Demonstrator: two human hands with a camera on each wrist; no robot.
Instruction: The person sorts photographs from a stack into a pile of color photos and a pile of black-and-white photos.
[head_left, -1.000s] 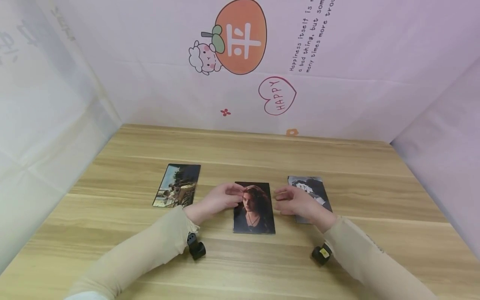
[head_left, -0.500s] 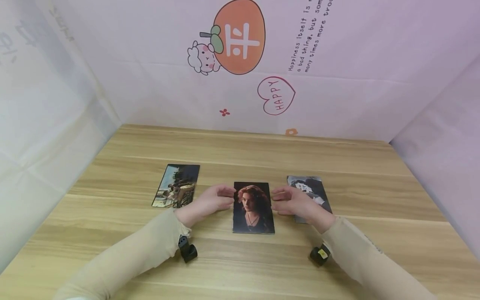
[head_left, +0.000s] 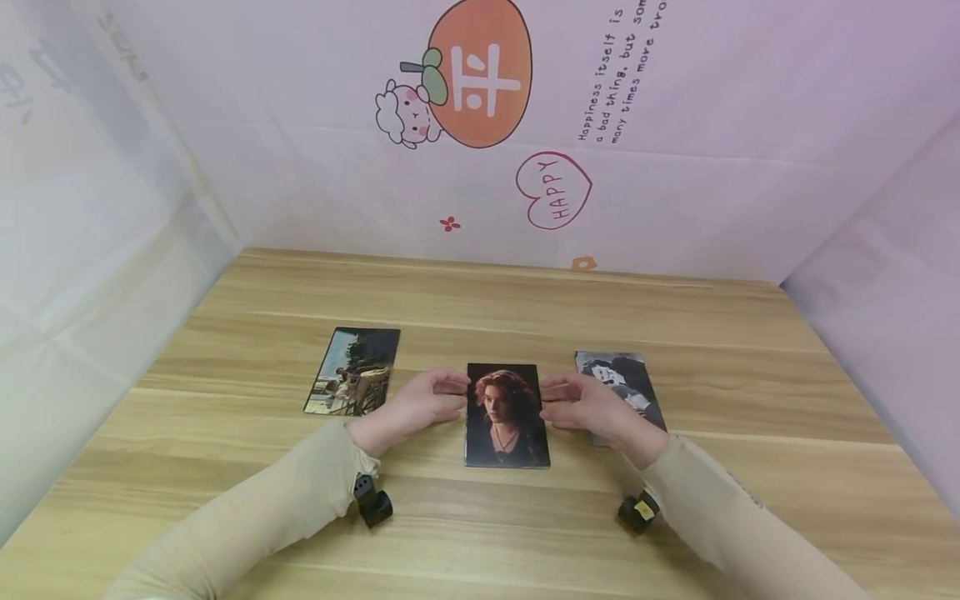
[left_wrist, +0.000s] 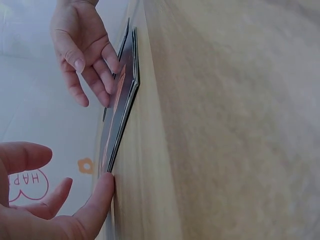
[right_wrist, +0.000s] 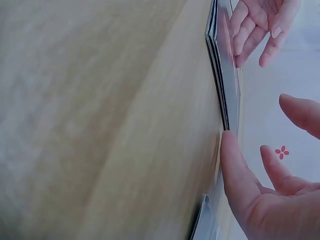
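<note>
A small stack of photo cards (head_left: 507, 433) lies on the wooden table, its top one a portrait of a red-haired person in dark clothes. Several thin layers show along its edge (right_wrist: 218, 70) in the right wrist view. My left hand (head_left: 416, 406) is at its left side, fingers loosely extended, with a fingertip (left_wrist: 106, 182) right at the edge. At the opposite side my right hand (head_left: 596, 407) stands the same way, a fingertip (right_wrist: 229, 140) against the stack's edge. Neither hand grips anything.
To the left lies a colour photo card (head_left: 352, 371) with figures at a railing. A black-and-white photo card (head_left: 626, 379) lies at the right, partly hidden under my right hand. White printed cloth walls (head_left: 322, 200) surround the wooden table (head_left: 480, 533) at back and sides.
My left hand has drawn back leftward from over the portrait card to its left edge. The right hand has shifted slightly left, up to the stack's right edge. The cards look practically unmoved.
</note>
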